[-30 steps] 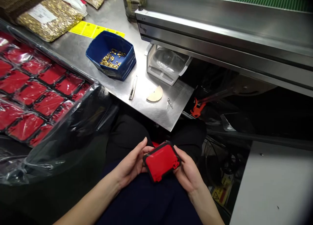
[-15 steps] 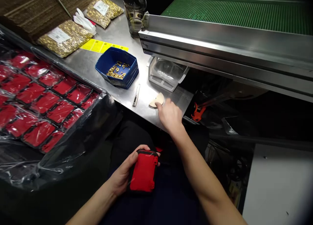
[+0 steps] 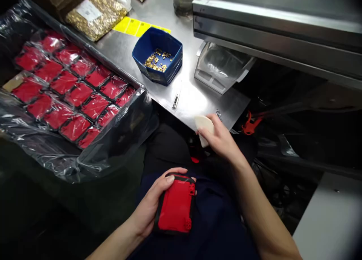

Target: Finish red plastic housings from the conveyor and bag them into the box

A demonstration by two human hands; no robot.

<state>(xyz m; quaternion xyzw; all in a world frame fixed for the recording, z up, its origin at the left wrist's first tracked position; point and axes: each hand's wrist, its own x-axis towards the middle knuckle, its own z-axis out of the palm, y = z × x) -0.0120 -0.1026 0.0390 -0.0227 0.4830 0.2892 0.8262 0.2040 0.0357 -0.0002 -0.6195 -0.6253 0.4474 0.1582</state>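
My left hand [image 3: 149,207] grips a red plastic case with a black rim [image 3: 175,210], flat above my lap. My right hand [image 3: 222,141] holds a pale half-round piece [image 3: 204,127] just below the front edge of the steel table [image 3: 198,101]. The two hands are apart, the right one higher and to the right of the case.
A blue bin of small brass parts [image 3: 158,60] sits on the table, with a thin metal tool [image 3: 175,100] in front of it and a clear-lidded white box [image 3: 220,69] to the right. Several red cases under plastic film [image 3: 70,90] lie to the left. Bags of brass parts [image 3: 96,13] lie at the back.
My right hand let go of the red case, reached to the table, took the pale half-round piece and drew it back towards me. My left hand kept the case and turned it upright.
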